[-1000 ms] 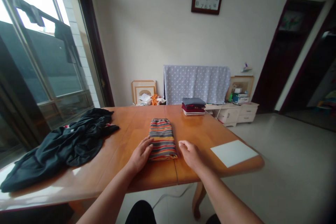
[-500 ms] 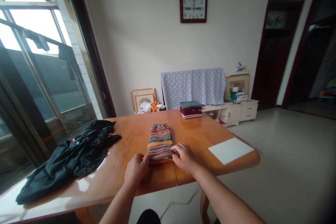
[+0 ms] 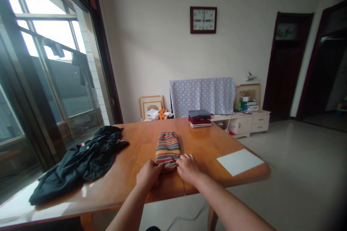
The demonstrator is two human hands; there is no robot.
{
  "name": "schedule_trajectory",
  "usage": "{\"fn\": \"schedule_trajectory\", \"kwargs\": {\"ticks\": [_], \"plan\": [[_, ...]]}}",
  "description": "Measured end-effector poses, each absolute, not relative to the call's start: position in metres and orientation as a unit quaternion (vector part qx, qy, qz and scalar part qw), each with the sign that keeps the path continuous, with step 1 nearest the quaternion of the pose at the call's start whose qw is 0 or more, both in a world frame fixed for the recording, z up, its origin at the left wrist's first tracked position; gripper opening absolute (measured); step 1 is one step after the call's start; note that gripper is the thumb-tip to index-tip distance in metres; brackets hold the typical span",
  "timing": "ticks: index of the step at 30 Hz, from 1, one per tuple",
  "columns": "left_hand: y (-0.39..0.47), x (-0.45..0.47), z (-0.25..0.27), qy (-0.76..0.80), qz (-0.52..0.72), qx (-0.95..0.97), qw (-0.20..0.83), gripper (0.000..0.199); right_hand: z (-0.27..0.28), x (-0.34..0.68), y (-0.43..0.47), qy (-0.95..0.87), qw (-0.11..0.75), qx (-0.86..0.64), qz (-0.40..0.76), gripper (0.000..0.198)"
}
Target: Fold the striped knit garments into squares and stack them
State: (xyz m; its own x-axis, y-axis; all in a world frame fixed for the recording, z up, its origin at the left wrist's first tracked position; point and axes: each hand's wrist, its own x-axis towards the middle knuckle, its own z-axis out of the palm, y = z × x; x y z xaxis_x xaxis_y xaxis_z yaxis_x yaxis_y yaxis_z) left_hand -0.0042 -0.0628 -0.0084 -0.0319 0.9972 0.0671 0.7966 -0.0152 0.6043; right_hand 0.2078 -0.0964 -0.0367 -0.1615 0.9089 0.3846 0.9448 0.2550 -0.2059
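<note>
My left hand [image 3: 148, 174] and right hand [image 3: 187, 168] both had their grip closed on the near edge of the folded striped cloth [image 3: 167, 147], which lay flat on the middle of the wooden desk [image 3: 135, 140], its length pointing away from me. A heap of dark clothes [image 3: 81, 158] sprawled on the desk to my left, a white sheet [image 3: 240, 161] lay near its right edge, and a small stack of folded clothes [image 3: 200, 118] sat at the far side.

A folded striped cloth [image 3: 167, 148] lies flat at the wooden table's near middle.
</note>
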Motion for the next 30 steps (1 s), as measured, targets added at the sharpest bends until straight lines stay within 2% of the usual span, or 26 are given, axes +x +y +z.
{"fn": "schedule_trajectory", "kwargs": {"ticks": [3,8,12,15,19,21,24,27,30], "plan": [[-0.072,-0.011,-0.011,0.651,0.352,0.613,0.277,0.047,-0.029,0.193,-0.103,-0.740,0.237,-0.628,-0.048,0.021],[-0.109,-0.026,-0.009,0.538,0.478,0.418,0.554,0.047,-0.010,0.159,-0.121,-0.706,0.284,-0.648,-0.041,0.018],[-0.139,-0.037,-0.006,0.478,0.453,0.309,0.687,0.041,0.007,0.134,-0.134,-0.704,0.302,-0.643,-0.025,0.018],[-0.152,-0.038,-0.005,0.425,0.411,0.264,0.762,0.049,0.014,0.123,-0.140,-0.699,0.300,-0.648,-0.013,0.018],[-0.152,-0.032,-0.005,0.361,0.461,0.242,0.774,0.057,0.014,0.108,-0.150,-0.700,0.297,-0.649,-0.004,0.016],[-0.147,-0.030,-0.007,0.365,0.501,0.237,0.748,0.048,0.010,0.099,-0.159,-0.711,0.299,-0.636,0.001,0.015],[-0.135,-0.034,-0.012,0.416,0.546,0.236,0.688,0.022,0.003,0.087,-0.174,-0.745,0.311,-0.589,0.029,0.013],[-0.121,-0.049,-0.013,0.471,0.530,0.230,0.667,0.013,-0.005,0.085,-0.179,-0.778,0.357,-0.505,0.115,0.020],[-0.108,-0.073,-0.008,0.519,0.506,0.207,0.657,0.009,-0.012,0.102,-0.162,-0.744,0.444,-0.433,0.247,0.034]]}}
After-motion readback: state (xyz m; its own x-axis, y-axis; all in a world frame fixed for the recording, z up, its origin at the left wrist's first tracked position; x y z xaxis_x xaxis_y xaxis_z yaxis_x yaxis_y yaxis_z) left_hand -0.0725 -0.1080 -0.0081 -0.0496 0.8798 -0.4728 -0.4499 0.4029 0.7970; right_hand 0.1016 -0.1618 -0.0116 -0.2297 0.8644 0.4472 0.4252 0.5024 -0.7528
